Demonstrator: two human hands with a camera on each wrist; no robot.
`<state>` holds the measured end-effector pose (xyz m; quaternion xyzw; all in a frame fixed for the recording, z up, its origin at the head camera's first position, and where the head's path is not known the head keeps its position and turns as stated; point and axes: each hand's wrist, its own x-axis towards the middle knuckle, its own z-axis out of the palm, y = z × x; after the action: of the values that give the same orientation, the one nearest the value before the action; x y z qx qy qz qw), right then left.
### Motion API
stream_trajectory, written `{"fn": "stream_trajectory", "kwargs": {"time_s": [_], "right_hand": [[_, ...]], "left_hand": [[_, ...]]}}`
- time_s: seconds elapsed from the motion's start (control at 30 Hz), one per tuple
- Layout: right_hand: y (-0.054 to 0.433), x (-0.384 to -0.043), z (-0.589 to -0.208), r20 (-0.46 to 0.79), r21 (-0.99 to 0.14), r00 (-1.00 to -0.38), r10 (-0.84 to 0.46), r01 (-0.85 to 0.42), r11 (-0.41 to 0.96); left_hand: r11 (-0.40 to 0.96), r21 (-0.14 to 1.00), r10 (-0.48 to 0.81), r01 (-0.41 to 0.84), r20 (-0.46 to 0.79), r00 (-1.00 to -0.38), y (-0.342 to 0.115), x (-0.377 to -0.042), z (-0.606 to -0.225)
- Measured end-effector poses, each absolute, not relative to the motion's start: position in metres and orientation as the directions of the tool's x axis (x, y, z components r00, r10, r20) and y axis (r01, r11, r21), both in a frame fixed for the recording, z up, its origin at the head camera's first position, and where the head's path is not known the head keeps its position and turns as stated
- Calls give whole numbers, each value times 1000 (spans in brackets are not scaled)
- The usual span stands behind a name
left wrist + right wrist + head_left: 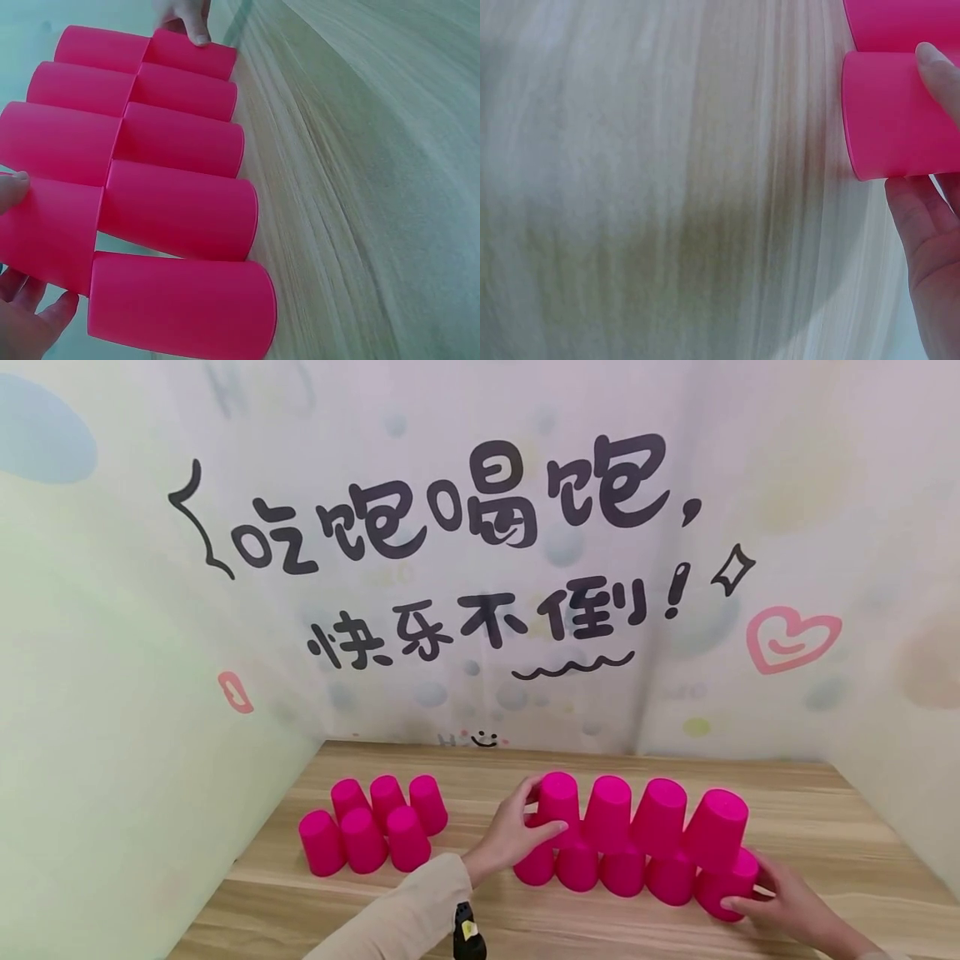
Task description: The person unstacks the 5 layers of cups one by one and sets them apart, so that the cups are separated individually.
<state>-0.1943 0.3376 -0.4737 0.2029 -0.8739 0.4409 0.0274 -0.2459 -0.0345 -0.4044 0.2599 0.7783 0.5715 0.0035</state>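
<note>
Bright pink upside-down cups form two tiers on the right of the table, the upper row (607,814) bridging the gaps of the lower row (624,875). My left hand (516,828) grips the leftmost upper cup (559,806), thumb on the near side and fingers behind. In the left wrist view that cup (52,232) sits between thumb and fingers. At the other end, my right hand (791,902) holds the rightmost lower cup (723,889) by its side. The right wrist view has the thumb over this cup (889,112) and the fingers along its far side.
Several more pink cups (364,843) stand upside down in two rows at the table's left. The wooden table (480,768) meets a printed backdrop (480,693) at the back. A black strapped object (468,935) shows by the left sleeve (405,910).
</note>
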Motion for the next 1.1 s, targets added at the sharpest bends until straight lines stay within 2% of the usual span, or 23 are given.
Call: {"fn": "stream_trajectory", "kwargs": {"time_s": [0.23, 0.53, 0.7, 1.1], "right_hand": [[337, -194, -474, 210, -760, -923, -323, -362, 540], [336, -195, -474, 208, -769, -920, -332, -363, 526], [336, -195, -475, 216, -770, -918, -333, -369, 520], [335, -194, -472, 184, -756, -934, -305, -333, 564]], "left_hand": [[214, 898, 372, 384, 288, -882, -39, -251, -400], [163, 907, 299, 387, 329, -896, -68, -250, -360], [169, 904, 217, 393, 355, -909, -94, -264, -362], [208, 902, 35, 379, 380, -924, -134, -272, -364]]}}
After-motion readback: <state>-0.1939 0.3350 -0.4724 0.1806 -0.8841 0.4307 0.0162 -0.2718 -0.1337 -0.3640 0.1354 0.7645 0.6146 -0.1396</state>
